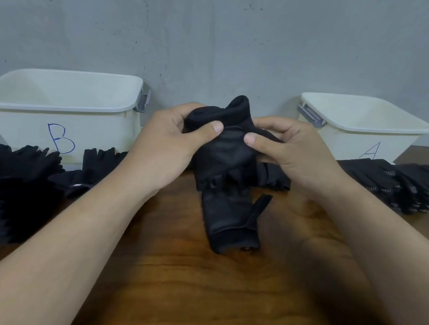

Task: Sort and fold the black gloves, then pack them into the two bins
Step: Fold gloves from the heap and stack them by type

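Fingers of the left hand [167,139] and right hand [288,150] curl round a bunched black glove [227,142], thumbs pinching its front. It is held above the table [192,282], between the bins. Far fingertips are hidden behind the cloth. A second glove [230,219] lies flat below. The left glove pile [0,188] is cut off at the frame edge; the right pile [401,184] is blurred. Bin B [15,130], bin A [346,144]: floors hidden, contents cannot be told.
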